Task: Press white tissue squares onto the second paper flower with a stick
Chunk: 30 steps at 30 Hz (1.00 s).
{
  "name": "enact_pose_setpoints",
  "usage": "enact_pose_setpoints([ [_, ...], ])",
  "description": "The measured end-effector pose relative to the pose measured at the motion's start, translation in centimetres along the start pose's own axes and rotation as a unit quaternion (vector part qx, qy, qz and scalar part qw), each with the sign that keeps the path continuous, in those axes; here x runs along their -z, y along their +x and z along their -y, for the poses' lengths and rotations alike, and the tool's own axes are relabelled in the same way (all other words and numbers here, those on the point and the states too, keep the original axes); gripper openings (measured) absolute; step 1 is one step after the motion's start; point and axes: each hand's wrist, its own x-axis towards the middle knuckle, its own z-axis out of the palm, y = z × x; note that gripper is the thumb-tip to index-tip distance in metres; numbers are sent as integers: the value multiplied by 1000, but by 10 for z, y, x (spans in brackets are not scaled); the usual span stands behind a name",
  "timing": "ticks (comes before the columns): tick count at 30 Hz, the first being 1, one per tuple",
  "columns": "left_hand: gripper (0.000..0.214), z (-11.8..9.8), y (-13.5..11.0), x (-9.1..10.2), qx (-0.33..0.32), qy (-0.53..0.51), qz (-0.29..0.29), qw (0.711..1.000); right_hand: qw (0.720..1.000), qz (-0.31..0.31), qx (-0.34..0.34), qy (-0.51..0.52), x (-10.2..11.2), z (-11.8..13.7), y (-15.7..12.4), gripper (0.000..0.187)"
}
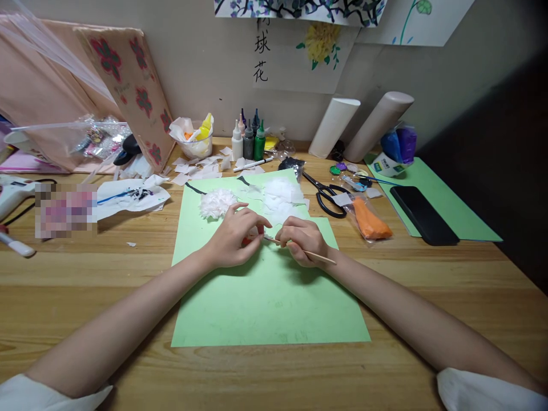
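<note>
Wall [184, 40], grey, hung with painted papers; against it, a wooden desk [107, 297]. Light green sheet [265, 308], one, laid on the desk's middle. White ruffled flower [217, 204], one, near the sheet's far left corner; short dark strip beside it. White tissue layers [280, 197], stacked loosely by the sheet's far right corner. Left hand [235, 237]: over the sheet, fingers curled about a small piece [252, 235], white and reddish-orange, mostly hidden; whether pinched, cannot tell. Right hand [303, 242]: closed on a thin wooden stick [320, 257], its far tip at the left fingertips, the other end slanting back towards the right wrist. Hands: close together, a narrow gap between. Black-handled scissors [329, 200], one pair, just right of the sheet. Orange lump [370, 220], bagged, beside the scissors. Black phone-like slab [423, 216], partly on a second green sheet [466, 214] towards the desk's right edge. Along the desk's far edge: clear tub [197, 149], small bottles [259, 144], paper scraps [205, 170], white cylinder [334, 128], grey cylinder [379, 127]
</note>
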Motion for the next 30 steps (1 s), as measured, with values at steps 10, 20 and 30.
enact_pose_setpoints([
  [10,16,2,1,-1,9,-33,-30,999,1000,-8,16,-7,-1,-1,-2,27],
  [20,14,2,0,1,9,-104,-70,992,998,-54,41,15,1,5,1,24],
  [30,24,3,3,-2,38,-75,-57,995,1000,6,22,-10,-1,2,2,23],
])
